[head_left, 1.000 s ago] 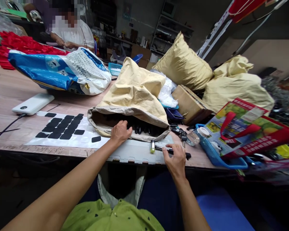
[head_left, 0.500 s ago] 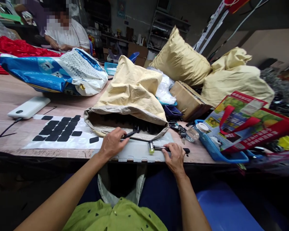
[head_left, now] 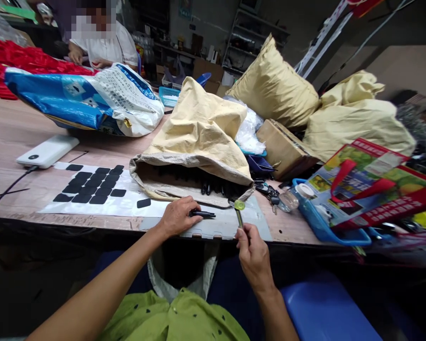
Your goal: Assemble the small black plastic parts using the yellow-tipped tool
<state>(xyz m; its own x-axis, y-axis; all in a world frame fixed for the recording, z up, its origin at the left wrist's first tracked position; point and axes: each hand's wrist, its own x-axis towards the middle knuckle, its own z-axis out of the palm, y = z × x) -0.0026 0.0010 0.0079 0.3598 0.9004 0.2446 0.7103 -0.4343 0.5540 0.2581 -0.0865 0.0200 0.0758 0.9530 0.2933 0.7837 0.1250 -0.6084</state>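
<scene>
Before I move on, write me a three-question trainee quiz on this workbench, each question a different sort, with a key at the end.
1. Short answer: Which hand grips the hammer with the yellow-green face, and what does the other hand hold?
2. True or false: The mouth of the cream cloth sack gapes open toward the person.
3. Fill in the blank: The black rounded-square pads are laid out on a ____.

Key: 1. The right hand; the left hand holds at least one slim black piece, too small to identify exactly. 2. True. 3. White sheet.
</scene>
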